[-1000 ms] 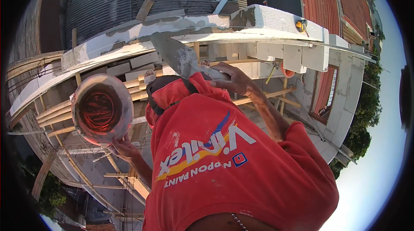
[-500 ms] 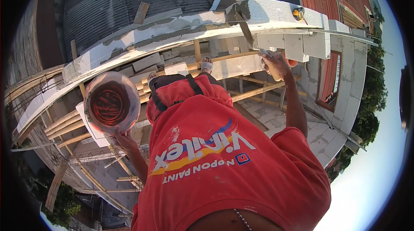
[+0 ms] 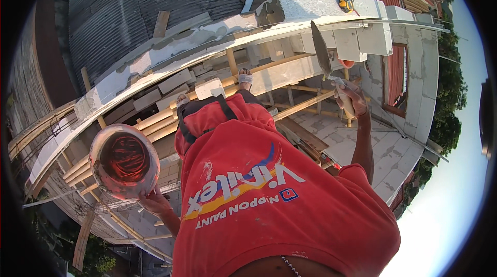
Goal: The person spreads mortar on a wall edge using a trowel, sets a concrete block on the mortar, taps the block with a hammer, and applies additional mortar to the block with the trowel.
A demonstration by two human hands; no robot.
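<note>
My left hand grips the lower rim of a red bucket crusted with grey mortar, held out to my left. My right hand is closed around the handle of a pointed trowel. Its blade points up toward the white block wall, just below the wall's top edge. My red shirt fills the lower middle. Below it my sandalled feet stand on wooden scaffold planks.
A yellow tape measure lies on top of the wall at the right. A patch of grey mortar sits on the wall top. Corrugated metal roofing spreads beyond the wall. Trees and a drop lie to the right.
My right hand swung the trowel from the middle of the wall out to the right and raised it. The bucket stayed in my left hand, shifting slightly.
</note>
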